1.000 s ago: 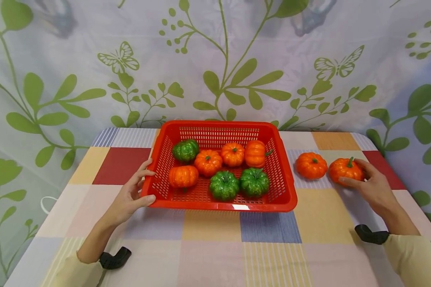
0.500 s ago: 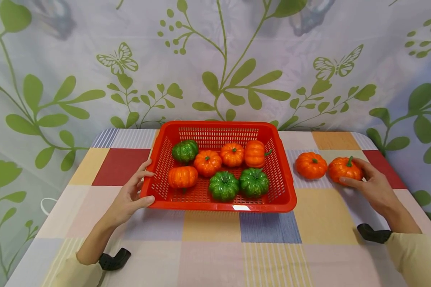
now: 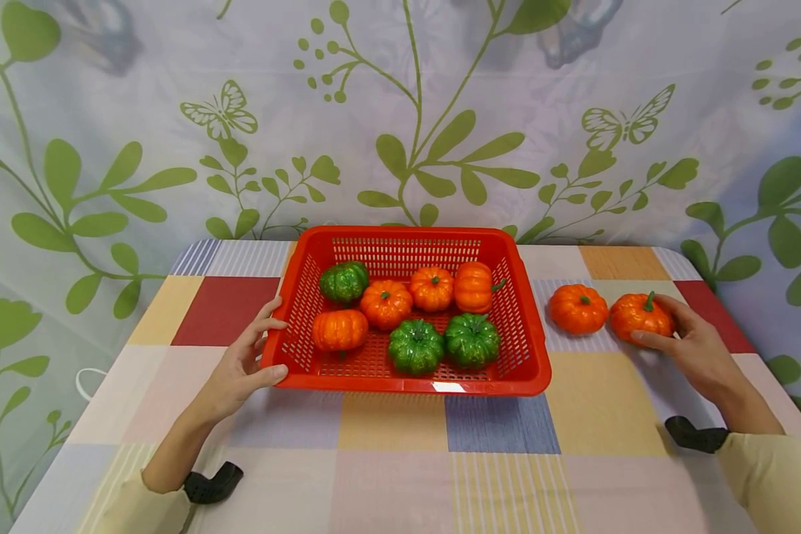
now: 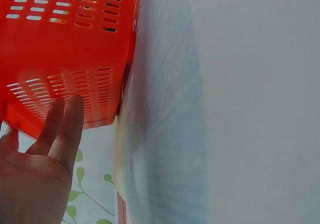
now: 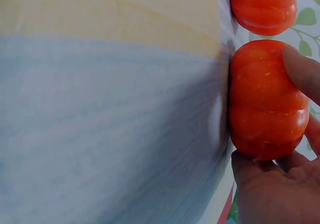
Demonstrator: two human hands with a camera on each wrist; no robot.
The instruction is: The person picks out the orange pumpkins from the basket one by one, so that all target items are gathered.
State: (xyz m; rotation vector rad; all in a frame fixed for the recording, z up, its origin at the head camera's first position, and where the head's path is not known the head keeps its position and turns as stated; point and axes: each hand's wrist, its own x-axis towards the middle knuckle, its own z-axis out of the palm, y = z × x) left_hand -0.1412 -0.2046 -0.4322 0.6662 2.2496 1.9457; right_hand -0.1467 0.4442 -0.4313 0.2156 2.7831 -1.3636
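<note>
At the left end of a red plastic basket (image 3: 414, 383), my left hand (image 3: 240, 371) grips the rim, its thumb and fingertips over the edge. In the left wrist view, two fingers (image 4: 65, 124) of this hand lie along the perforated outer wall. My right hand (image 3: 701, 352) holds an orange pumpkin (image 3: 641, 317) with a green stem, thumb at its near side and fingers behind it. The right wrist view shows this pumpkin right at the tablecloth, fingertips curved around it. Beside it sits another orange pumpkin (image 3: 578, 309).
Inside the basket lie several small pumpkins, among them an orange one (image 3: 340, 330) and a green one (image 3: 417, 346). A patchwork tablecloth (image 3: 400, 482) covers the table. Behind hangs a leaf-patterned curtain (image 3: 267, 44). A white cord loop (image 3: 83, 382) shows at the table's left edge.
</note>
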